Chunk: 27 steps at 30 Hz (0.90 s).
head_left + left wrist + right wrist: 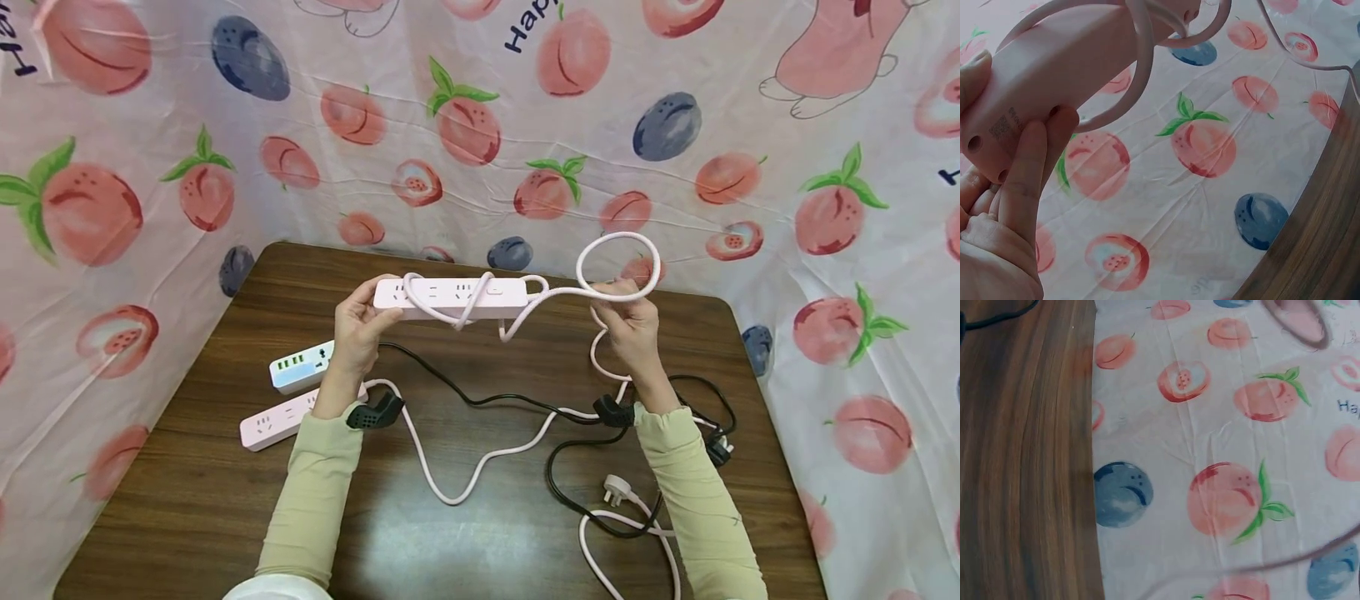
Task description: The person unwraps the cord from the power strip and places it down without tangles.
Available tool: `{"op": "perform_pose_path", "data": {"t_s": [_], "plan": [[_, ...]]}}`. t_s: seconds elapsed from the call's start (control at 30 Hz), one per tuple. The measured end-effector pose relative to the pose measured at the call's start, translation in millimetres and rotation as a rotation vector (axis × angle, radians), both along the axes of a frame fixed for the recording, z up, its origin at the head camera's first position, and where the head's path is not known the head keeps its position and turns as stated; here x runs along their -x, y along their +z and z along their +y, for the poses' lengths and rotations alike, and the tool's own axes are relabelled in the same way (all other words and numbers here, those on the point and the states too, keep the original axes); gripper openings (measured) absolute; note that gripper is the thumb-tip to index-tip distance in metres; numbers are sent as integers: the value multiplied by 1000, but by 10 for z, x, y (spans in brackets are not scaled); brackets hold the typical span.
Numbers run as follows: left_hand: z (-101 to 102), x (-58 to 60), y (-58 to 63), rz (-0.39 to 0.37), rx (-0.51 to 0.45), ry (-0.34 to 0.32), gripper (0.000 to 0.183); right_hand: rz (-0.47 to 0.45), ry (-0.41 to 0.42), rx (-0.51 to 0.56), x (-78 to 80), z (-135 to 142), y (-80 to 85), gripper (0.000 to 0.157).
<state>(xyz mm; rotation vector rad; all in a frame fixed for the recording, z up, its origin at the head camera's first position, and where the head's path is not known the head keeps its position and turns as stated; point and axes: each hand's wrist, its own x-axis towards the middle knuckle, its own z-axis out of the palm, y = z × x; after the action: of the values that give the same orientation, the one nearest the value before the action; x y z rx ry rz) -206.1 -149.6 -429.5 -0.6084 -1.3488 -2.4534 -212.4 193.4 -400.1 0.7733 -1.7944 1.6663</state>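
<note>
My left hand (357, 329) grips the left end of a pale pink power strip (450, 293), raised above the table with its sockets facing up toward the head view. The strip's pink cord (657, 262) winds around its body and runs right into a round loop. At that loop my right hand (632, 329) pinches the cord. In the left wrist view the strip's underside (1066, 56) shows screw holes and a printed code, with fingers (1025, 169) beneath it. The right wrist view shows blurred cord but not the hand.
A second pink power strip (270, 425) and a white one with a blue panel (300, 367) lie on the brown table (465, 550), left. Their pink and black cords (480, 402) run rightward. A pink plug (617, 487) and a black plug (718, 450) lie right.
</note>
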Motion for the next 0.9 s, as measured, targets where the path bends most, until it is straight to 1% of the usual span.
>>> {"op": "perform_pose_path", "data": {"t_s": [0.1, 0.17, 0.2, 0.23, 0.3, 0.33, 0.37, 0.4, 0.43, 0.5, 0.53, 0.57, 0.63, 0.67, 0.7, 0.77, 0.87, 0.9], "plan": [[15, 11, 9, 3, -3, 28, 37, 63, 126, -42, -81, 70, 29, 9], [25, 16, 24, 8, -15, 46, 38, 90, 200, -92, -117, 118, 43, 15], [30, 17, 32, 11, -25, 56, 39, 97, 232, -126, -137, 143, 51, 21], [33, 18, 40, 13, -36, 65, 39, 93, 261, -163, -157, 172, 51, 22], [32, 22, 58, 17, -66, 78, 38, 72, 295, -251, -193, 233, 46, 24], [28, 25, 67, 18, -81, 83, 37, 57, 290, -308, -210, 262, 37, 17], [22, 26, 78, 18, -93, 90, 37, 42, 268, -379, -226, 292, 28, 11], [11, 28, 91, 16, -119, 82, 37, 32, 241, -452, -233, 318, 15, 8], [-1, 28, 104, 12, -147, 70, 36, 23, 207, -532, -236, 341, 2, 10], [-33, 24, 124, 4, -198, 36, 35, -4, 105, -711, -233, 365, -9, 15], [-46, 22, 131, 1, -222, 19, 35, -18, 43, -807, -224, 370, -11, 15], [-59, 19, 137, -3, -237, 4, 36, -37, -11, -893, -212, 371, -14, 12], [-76, 17, 132, -10, -245, -20, 35, -91, -120, -1024, -178, 364, -23, 10], [-80, 16, 125, -12, -233, -24, 35, -124, -182, -1066, -158, 358, -28, 10], [-81, 15, 118, -13, -213, -23, 35, -152, -245, -1084, -130, 355, -39, 11], [-81, 15, 98, -13, -169, -21, 35, -179, -361, -1047, -59, 352, -61, 12], [-85, 10, 60, -21, -109, -34, 34, -193, -507, -876, 37, 356, -53, 14], [-89, 9, 47, -23, -91, -40, 34, -187, -542, -813, 67, 360, -39, 14]]}}
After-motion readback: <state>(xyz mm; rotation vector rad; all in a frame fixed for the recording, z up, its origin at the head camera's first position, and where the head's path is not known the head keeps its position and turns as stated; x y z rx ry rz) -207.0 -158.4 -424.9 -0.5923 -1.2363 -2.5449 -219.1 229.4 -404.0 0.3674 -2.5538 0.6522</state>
